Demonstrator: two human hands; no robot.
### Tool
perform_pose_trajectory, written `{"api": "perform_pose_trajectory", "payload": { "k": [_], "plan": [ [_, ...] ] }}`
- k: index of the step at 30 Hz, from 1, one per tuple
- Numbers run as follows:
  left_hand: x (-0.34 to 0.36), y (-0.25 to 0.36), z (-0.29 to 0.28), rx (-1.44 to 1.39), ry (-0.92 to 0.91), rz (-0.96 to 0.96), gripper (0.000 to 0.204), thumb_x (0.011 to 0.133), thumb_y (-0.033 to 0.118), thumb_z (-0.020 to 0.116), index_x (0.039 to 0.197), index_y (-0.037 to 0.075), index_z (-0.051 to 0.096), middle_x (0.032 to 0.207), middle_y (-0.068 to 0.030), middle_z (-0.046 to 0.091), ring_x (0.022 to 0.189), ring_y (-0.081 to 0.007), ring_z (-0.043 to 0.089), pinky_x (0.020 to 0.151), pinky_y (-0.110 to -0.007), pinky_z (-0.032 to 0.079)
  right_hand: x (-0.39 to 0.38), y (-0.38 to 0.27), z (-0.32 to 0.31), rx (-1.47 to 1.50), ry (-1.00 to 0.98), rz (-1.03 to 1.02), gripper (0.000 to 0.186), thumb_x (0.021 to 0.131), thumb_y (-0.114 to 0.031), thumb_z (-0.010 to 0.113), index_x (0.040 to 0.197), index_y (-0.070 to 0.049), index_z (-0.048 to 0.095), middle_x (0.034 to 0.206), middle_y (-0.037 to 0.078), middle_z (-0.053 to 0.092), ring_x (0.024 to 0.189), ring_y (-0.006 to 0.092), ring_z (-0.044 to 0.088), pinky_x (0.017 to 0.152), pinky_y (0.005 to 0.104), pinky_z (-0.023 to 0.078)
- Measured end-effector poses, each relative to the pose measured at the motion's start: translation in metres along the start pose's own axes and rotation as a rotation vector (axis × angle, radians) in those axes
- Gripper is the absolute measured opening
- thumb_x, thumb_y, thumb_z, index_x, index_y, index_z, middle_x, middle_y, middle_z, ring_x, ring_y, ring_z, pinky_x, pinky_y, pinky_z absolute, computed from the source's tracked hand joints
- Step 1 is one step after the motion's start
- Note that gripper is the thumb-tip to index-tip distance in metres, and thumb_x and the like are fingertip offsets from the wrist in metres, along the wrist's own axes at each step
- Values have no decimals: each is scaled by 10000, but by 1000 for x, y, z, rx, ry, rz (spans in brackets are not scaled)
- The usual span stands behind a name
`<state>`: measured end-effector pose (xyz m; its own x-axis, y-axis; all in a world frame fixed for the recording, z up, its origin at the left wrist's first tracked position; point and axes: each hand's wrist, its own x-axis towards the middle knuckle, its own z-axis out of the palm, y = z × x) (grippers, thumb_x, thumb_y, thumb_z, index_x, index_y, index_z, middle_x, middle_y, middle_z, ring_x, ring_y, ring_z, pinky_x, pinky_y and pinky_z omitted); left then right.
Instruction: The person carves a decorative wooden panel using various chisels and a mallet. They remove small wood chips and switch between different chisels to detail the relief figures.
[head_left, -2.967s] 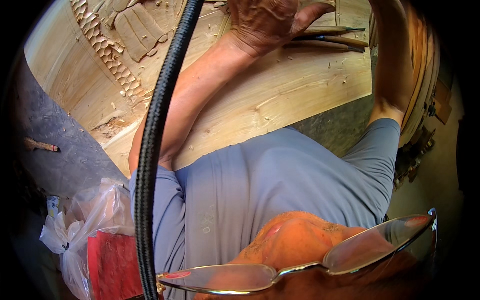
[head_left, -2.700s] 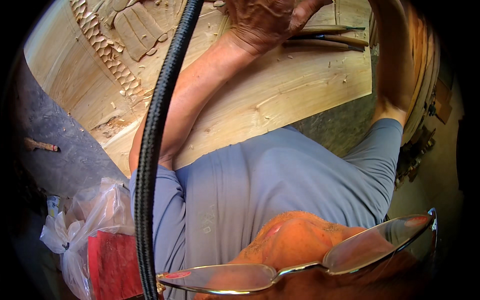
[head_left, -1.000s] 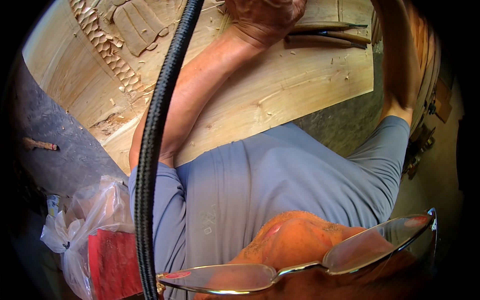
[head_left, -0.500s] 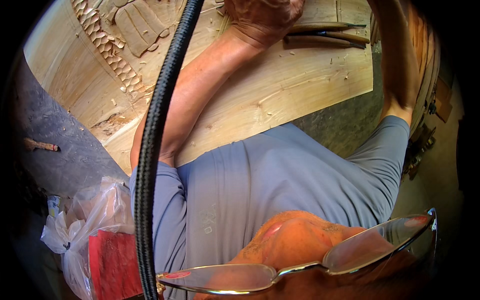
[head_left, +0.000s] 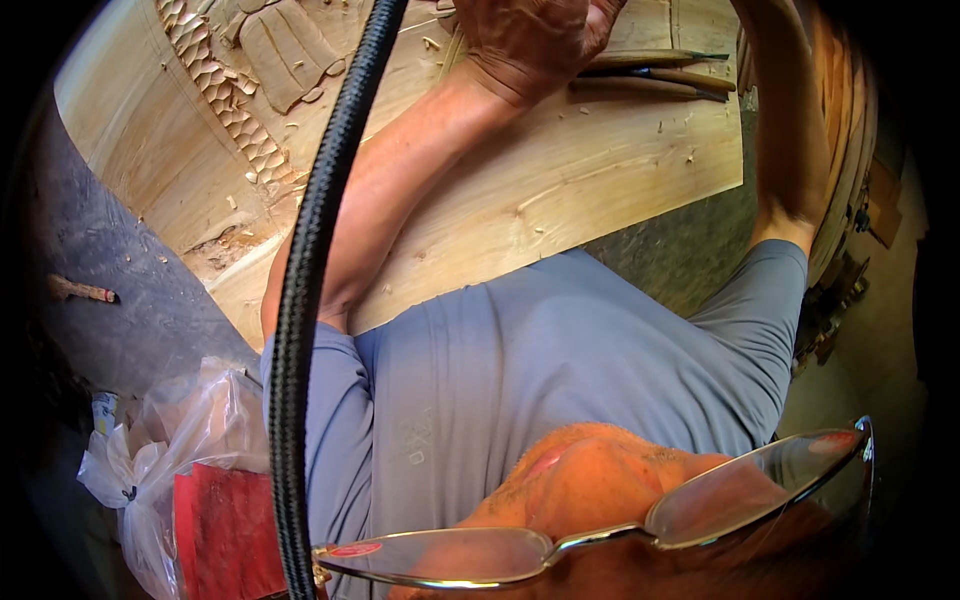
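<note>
My left hand [head_left: 540, 40] is at the top edge, above the pale wooden board [head_left: 500, 210]. Its wrist and the heel of the palm show, but the fingers are cut off by the frame, so whether it holds anything is hidden. Just right of it lie several slim wood-handled carving tools [head_left: 655, 75], side by side on the board. My right forearm [head_left: 790, 130] rises along the right side and leaves at the top; that hand is out of sight. Left of my left arm, the board bears a raised carved panel [head_left: 290, 55] and a band of scooped gouge cuts [head_left: 225, 95].
Small wood chips lie scattered over the board. A dark grey surface [head_left: 150, 290] at left holds a short stick [head_left: 85, 290]. Below it are a clear plastic bag [head_left: 190, 420] and a red piece [head_left: 230, 530]. A black braided cable [head_left: 310, 270] crosses the view.
My left hand shows slightly lower in the frame, with a bit more of it visible. The right forearm has shifted a little to the left. The tools still lie on the board.
</note>
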<state>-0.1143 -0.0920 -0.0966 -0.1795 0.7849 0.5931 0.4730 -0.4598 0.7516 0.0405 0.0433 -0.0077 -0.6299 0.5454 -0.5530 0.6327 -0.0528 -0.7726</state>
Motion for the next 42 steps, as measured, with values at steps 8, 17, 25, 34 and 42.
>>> {"api": "perform_pose_trajectory", "payload": {
  "k": [8, 17, 25, 34, 42],
  "plan": [
    [2, -5, 6, 38, 7, 15, 475, 949, 247, 824, 1291, 13, 592, 929, -189, 695, 780, -392, 705, 671, -480, 546, -3, -1, -5, 14, 19, -13, 197, 903, -101, 830, 1056, 21, 822, 865, 20, 790, 645, 35, 631, 532, 192, 456],
    [5, 2, 8, 51, -2, -73, 429, 961, 238, 811, 1253, 16, 589, 922, -194, 692, 778, -405, 703, 653, -492, 541, 5, 5, -13, 32, -17, -7, 199, 901, -96, 829, 1059, 23, 821, 877, 32, 796, 642, 40, 636, 530, 193, 459],
    [5, 1, 8, 46, 13, -65, 422, 956, 203, 805, 1269, 20, 589, 934, -205, 694, 792, -414, 706, 671, -502, 549, 10, 10, -13, 50, -37, -8, 201, 899, -92, 829, 1062, 25, 820, 887, 42, 801, 639, 44, 639, 528, 193, 462],
    [-2, -4, 6, 78, -35, -101, 394, 969, 187, 781, 1260, 25, 572, 943, -208, 708, 802, -416, 721, 658, -500, 552, 21, 15, -11, 98, -69, -47, 202, 896, -85, 829, 1064, 27, 820, 901, 57, 809, 635, 50, 644, 524, 194, 465],
    [3, 4, 11, 27, -53, -140, 356, 970, 169, 765, 1226, 29, 562, 930, -219, 705, 792, -409, 725, 642, -496, 550, 15, 9, -7, 140, -58, 34, 230, 911, -120, 832, 1076, 38, 813, 892, 48, 805, 621, 49, 636, 513, 192, 456]
  ]
}}
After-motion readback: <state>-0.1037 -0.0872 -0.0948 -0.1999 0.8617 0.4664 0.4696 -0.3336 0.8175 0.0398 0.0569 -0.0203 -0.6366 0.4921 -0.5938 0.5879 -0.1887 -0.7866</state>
